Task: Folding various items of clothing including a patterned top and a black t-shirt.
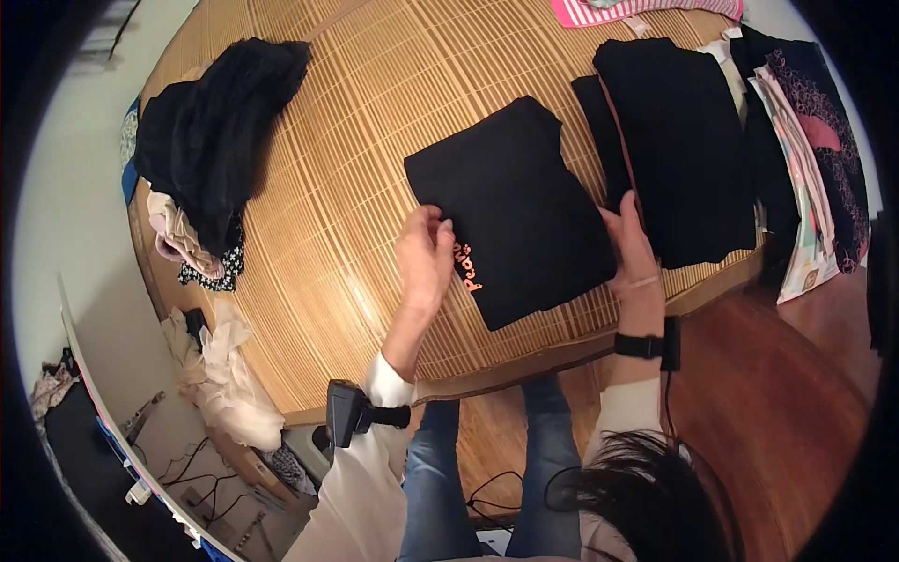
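Observation:
A folded black garment (516,204) with orange lettering along its left edge lies on a slatted bamboo mat (344,183). At that left edge is my left hand (425,256), its fingers curled and the thumb beside the cloth; whether it pinches the fabric cannot be made out. My right hand (632,246) rests along the garment's right edge with fingers extended and thumb apart. Just beyond it lies a larger folded black cloth (681,154) with a brown strip near its left side. Both wrists carry black strapped devices.
A loose heap of black sheer fabric (218,133) sits at the left, over beige and floral cloth. Cream sheer fabric (232,379) hangs at the near left edge. On the right are a patterned dark garment (818,133) and a packaged item (804,204). Pink striped cloth (646,8) lies at the far edge.

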Demonstrator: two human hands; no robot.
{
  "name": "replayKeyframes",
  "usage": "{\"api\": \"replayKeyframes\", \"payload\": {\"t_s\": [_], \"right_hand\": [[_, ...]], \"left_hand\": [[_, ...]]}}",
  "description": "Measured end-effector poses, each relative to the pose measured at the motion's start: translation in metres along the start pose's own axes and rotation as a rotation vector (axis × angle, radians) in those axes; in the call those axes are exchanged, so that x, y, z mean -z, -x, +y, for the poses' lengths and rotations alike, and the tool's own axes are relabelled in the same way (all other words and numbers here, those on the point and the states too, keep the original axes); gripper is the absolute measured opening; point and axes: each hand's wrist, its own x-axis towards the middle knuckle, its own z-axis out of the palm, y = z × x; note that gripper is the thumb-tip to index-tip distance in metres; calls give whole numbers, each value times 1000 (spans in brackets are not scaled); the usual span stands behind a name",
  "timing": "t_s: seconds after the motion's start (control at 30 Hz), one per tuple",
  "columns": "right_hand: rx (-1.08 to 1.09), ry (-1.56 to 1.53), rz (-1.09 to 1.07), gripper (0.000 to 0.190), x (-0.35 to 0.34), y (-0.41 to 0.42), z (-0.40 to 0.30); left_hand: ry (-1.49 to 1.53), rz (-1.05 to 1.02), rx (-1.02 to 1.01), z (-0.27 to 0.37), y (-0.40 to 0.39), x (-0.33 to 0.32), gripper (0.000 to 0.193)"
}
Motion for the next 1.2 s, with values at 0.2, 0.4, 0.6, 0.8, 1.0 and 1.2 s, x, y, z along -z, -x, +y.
{"api": "replayKeyframes", "payload": {"t_s": [0.2,0.4,0.6,0.8,1.0,1.2], "right_hand": [[420,849,67,51,27,24,15],[622,1140,303,40,5,23,34],[862,915,421,25,6,29,46],[916,965,648,27,-3,17,54],[1006,1203,735,33,-17,48,37],[1345,1496,191,41,-84,-22,21]], "left_hand": [[-536,227,-780,46,-50,-32,44],[-597,201,-846,60,-91,-61,35],[-367,315,-927,65,-99,-78,15],[-353,331,-922,67,-98,-63,26],[-452,184,-811,11,-4,-39,54],[-512,-108,-761,20,-5,-45,66]]}}
